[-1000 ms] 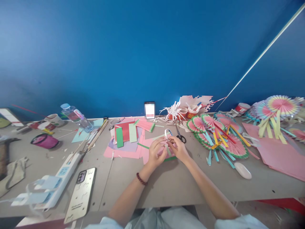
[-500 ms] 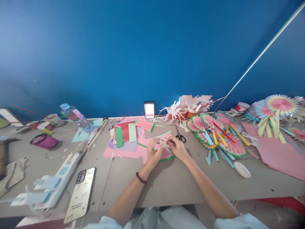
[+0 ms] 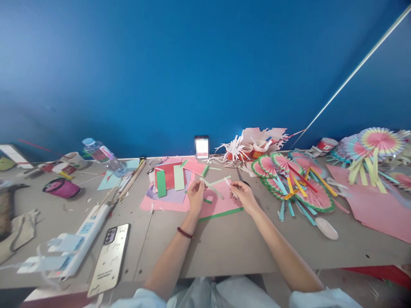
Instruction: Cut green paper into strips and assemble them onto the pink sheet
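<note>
My left hand (image 3: 195, 197) pinches one end of a pale green paper strip (image 3: 214, 189), whose free end slants away to the right. In my right hand (image 3: 243, 197) is a short white strip (image 3: 227, 182), held between thumb and fingers and poking up to the left. Both hands are above a pink paper sheet (image 3: 218, 206) with a dark green strip (image 3: 221, 214) along its near edge. Another pale green strip (image 3: 224, 179) lies at the sheet's far edge. Scissors (image 3: 240, 174) lie partly hidden behind my right hand.
To the left are green cards (image 3: 161, 184) on coloured paper, a pleated pink piece (image 3: 195, 167), a phone (image 3: 109, 261), a power strip (image 3: 85, 239) and a bottle (image 3: 104, 155). Pleated paper fans (image 3: 316, 194), a white mouse (image 3: 326, 228) and pink sheets (image 3: 369, 205) occupy the right.
My hands have drawn apart. The left has gone left with the pale green strip, while the right has shifted slightly right, holding the white strip away from it.
</note>
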Demonstrator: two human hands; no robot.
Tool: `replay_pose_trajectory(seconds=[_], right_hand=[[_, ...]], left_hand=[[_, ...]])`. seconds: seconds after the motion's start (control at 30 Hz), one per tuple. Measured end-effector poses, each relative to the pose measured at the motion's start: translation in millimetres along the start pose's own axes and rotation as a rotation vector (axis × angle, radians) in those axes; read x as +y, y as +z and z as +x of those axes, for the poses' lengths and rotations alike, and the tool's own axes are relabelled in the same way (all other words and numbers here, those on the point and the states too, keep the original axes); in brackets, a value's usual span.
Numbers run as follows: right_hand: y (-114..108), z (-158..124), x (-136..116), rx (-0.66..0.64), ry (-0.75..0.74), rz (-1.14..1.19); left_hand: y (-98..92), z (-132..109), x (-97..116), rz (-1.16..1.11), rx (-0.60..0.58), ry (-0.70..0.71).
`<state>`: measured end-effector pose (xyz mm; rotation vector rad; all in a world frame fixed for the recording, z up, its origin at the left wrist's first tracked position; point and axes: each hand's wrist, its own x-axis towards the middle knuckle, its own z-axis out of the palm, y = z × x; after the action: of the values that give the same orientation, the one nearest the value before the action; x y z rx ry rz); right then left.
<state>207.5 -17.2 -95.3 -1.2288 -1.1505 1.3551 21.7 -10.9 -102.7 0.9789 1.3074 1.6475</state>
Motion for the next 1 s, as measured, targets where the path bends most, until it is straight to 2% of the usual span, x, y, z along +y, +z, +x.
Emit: replay_pose_trajectory(seconds=[0.13,0.27,0.37,0.47,0.57,0.67,0.83,0.9,1.0], right_hand=[[-1,-1,-4,0.027,0.025,0.091],[-1,-2,-3,0.017,0.007,0.076],[-1,-2,-3,0.040,-0.084,0.022],[0,-3,-5,0.083,-0.239,-0.063],[1,-7,-7,0.019,-0.326,-0.122],[4,-11,-9,-0.112,-0.268,-0.124],[8,-14,-7,-0.260,-0.067,0.019],[8,-14,-7,-0.292,-0.025,0.097],[8,-13,-8,-0.271,0.010,0.152]], left_hand=[[0.1,0,-2,-0.042,-0.038,-0.065],[3.7,-2,-3,-0.078,-0.030,-0.085],[5.2,-2,-3,-0.085,-0.031,-0.098],[5.6,-2,-2,-0.101,-0.043,-0.084],[5.8,-2,-3,-0.141,-0.049,-0.045],[6.2,-2,-5,-0.156,-0.057,-0.022],[6.0,-4,-3,-0.106,-0.085,-0.070],[6.2,-5,-1,-0.100,-0.109,-0.097],[7.2,-8,3,-0.109,-0.148,-0.130]])
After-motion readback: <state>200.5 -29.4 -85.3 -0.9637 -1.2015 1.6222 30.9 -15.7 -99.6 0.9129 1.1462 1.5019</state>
